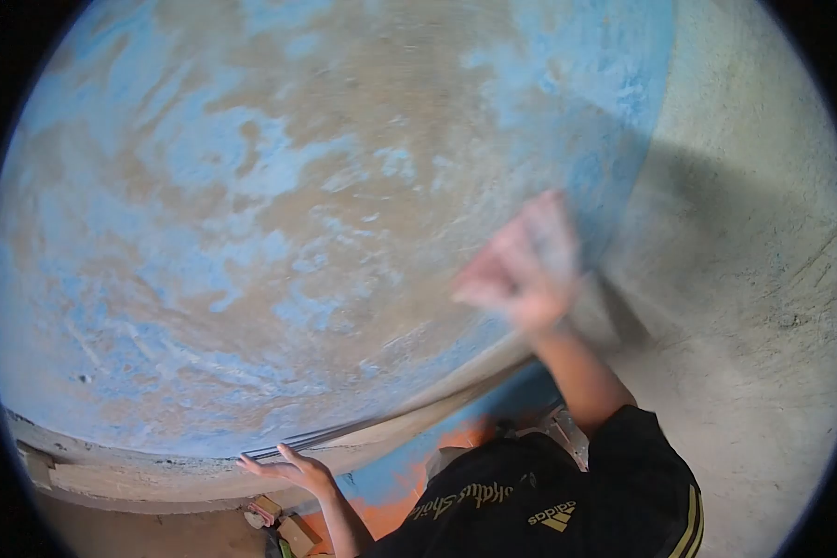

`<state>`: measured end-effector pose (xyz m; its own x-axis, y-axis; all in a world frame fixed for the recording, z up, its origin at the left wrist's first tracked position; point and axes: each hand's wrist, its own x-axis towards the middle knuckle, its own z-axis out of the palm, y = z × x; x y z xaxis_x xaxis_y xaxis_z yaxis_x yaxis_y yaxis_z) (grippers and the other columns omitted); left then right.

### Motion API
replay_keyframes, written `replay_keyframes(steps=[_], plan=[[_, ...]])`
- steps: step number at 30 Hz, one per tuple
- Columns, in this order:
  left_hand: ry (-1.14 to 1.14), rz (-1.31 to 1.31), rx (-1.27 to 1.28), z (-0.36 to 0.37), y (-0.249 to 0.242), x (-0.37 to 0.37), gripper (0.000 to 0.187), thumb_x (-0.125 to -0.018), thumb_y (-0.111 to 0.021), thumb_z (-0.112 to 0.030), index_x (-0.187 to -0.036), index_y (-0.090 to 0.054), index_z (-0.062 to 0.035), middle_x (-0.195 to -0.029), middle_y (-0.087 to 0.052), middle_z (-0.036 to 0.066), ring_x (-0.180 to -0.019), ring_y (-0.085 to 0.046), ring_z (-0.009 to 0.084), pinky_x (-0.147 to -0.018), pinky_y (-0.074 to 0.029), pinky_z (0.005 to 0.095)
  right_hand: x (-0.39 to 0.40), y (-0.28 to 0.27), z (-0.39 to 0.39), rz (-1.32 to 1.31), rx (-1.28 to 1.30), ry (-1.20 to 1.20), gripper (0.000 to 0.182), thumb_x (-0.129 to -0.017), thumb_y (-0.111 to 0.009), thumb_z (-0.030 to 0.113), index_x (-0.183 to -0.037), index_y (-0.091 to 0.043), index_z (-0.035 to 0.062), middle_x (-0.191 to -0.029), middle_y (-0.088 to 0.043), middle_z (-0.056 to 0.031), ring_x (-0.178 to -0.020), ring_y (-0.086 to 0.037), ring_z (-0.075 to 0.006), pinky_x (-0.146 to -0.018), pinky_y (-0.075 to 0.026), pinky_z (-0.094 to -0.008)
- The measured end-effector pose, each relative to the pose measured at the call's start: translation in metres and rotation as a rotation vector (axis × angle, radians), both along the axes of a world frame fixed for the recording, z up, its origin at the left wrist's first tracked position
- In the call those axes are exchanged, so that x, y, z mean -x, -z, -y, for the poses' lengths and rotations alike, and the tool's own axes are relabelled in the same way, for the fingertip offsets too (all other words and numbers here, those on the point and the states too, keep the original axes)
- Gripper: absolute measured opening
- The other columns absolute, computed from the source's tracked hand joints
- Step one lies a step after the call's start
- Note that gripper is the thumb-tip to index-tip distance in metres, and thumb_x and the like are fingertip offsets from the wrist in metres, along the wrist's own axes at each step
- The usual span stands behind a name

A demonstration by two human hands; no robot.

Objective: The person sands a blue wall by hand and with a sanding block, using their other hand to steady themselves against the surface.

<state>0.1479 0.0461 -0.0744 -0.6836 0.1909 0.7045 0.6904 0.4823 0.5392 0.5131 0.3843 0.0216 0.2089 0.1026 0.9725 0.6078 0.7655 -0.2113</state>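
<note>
A wall (344, 186) with patchy blue paint over grey-brown fills most of the view. My right hand (541, 302), smeared by motion, grips a pinkish sheet (521, 251) that overlaps the painted face near its right side. Whether the sheet is paper or cloth I cannot tell. Lower left, my left hand (298, 470) is open, fingers stretched out along the lower edge of the painted surface. Thin dark parallel strips (321, 435) run along that edge, just above the left fingers.
Bare, rough grey wall (744, 279) continues on the right. Under the painted surface runs a pale ledge (149, 484). Small boxes (298, 535) and other items lie at the bottom beside my left forearm. Blue and orange patches (409, 488) show below the edge.
</note>
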Motion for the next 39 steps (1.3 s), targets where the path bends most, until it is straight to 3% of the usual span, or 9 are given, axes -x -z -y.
replay_keyframes(steps=[3,7,12,16,20,26,30,33,39], plan=[[0.021,0.028,0.008,0.008,0.003,-0.003,0.086,-0.107,-0.047,-0.060,-0.167,-0.016,-0.0082,-0.173,-0.004,0.026,-0.161,-0.006,0.0448,-0.124,-0.016,0.0689,0.000,-0.049,0.013,-0.478,0.262,0.110,0.037,-0.100,-0.071,0.025,-0.124,-0.069,-0.0035,-0.129,-0.067,-0.0196,-0.117,-0.064,-0.0293,-0.099,-0.054,-0.0473],[0.049,0.032,0.017,0.011,-0.002,-0.004,0.082,-0.108,-0.048,-0.056,-0.167,-0.017,-0.0080,-0.173,-0.005,0.026,-0.160,-0.008,0.0460,-0.124,-0.017,0.0686,0.041,-0.051,0.057,0.199,0.130,-0.182,0.030,-0.096,-0.075,0.030,-0.107,-0.074,0.0022,-0.114,-0.069,-0.0152,-0.115,-0.064,-0.0299,-0.108,-0.048,-0.0558],[0.074,-0.037,0.014,0.036,-0.001,0.015,0.079,-0.109,-0.049,-0.049,-0.166,-0.015,-0.0059,-0.172,-0.005,0.025,-0.160,-0.008,0.0458,-0.123,-0.017,0.0683,0.066,-0.084,0.074,-0.364,0.240,-0.308,0.052,-0.096,-0.070,0.050,-0.113,-0.072,0.0014,-0.128,-0.063,-0.0214,-0.117,-0.062,-0.0410,-0.118,-0.037,-0.0613],[0.013,-0.131,-0.030,0.064,-0.011,0.062,0.079,-0.110,-0.048,-0.049,-0.166,-0.013,-0.0062,-0.172,-0.004,0.025,-0.160,-0.008,0.0456,-0.123,-0.017,0.0685,0.147,-0.055,0.123,0.256,-0.106,-0.121,0.041,-0.093,-0.071,0.050,-0.091,-0.076,0.0096,-0.097,-0.068,-0.0130,-0.097,-0.067,-0.0335,-0.115,-0.041,-0.0604],[-0.127,-0.215,0.002,0.111,-0.019,0.118,0.078,-0.110,-0.046,-0.052,-0.165,-0.015,-0.0061,-0.172,-0.005,0.025,-0.158,-0.013,0.0465,-0.121,-0.021,0.0702,0.161,-0.067,0.095,-0.473,0.012,-0.040,0.037,-0.095,-0.069,0.047,-0.084,-0.071,0.0125,-0.092,-0.068,-0.0073,-0.092,-0.065,-0.0313,-0.106,-0.048,-0.0551],[-0.172,-0.232,-0.011,0.148,-0.008,0.181,0.078,-0.110,-0.042,-0.056,-0.165,-0.017,-0.0065,-0.171,-0.009,0.026,-0.157,-0.015,0.0479,-0.120,-0.024,0.0716,0.198,-0.066,0.114,-0.139,-0.436,-0.206,0.019,-0.096,-0.068,0.017,-0.107,-0.065,0.0020,-0.101,-0.067,-0.0098,-0.089,-0.064,-0.0288,-0.098,-0.051,-0.0522],[-0.058,-0.188,-0.016,0.144,-0.003,0.190,0.079,-0.110,-0.041,-0.058,-0.165,-0.017,-0.0070,-0.171,-0.005,0.026,-0.158,-0.012,0.0477,-0.121,-0.020,0.0715,0.226,-0.041,0.149,-0.563,0.119,-0.441,0.032,-0.095,-0.071,0.019,-0.122,-0.063,0.0019,-0.115,-0.069,-0.0170,-0.094,-0.066,-0.0346,-0.098,-0.051,-0.0543],[0.036,-0.169,-0.008,0.136,0.005,0.198,0.079,-0.109,-0.041,-0.058,-0.165,-0.017,-0.0077,-0.172,-0.002,0.026,-0.159,-0.009,0.0475,-0.122,-0.018,0.0712,0.222,-0.054,0.166,0.175,-0.227,-0.003,0.042,-0.100,-0.064,0.019,-0.138,-0.059,0.0014,-0.138,-0.062,-0.0235,-0.124,-0.063,-0.0393,-0.111,-0.045,-0.0577],[0.154,-0.178,-0.023,0.144,0.009,0.200,0.081,-0.108,-0.044,-0.060,-0.166,-0.019,-0.0083,-0.173,0.003,0.026,-0.159,-0.004,0.0499,-0.123,-0.015,0.0735,0.239,-0.039,0.212,0.495,-0.138,-0.092,0.048,-0.098,-0.071,0.037,-0.133,-0.062,0.0065,-0.141,-0.061,-0.0216,-0.137,-0.055,-0.0418,-0.119,-0.040,-0.0542]])
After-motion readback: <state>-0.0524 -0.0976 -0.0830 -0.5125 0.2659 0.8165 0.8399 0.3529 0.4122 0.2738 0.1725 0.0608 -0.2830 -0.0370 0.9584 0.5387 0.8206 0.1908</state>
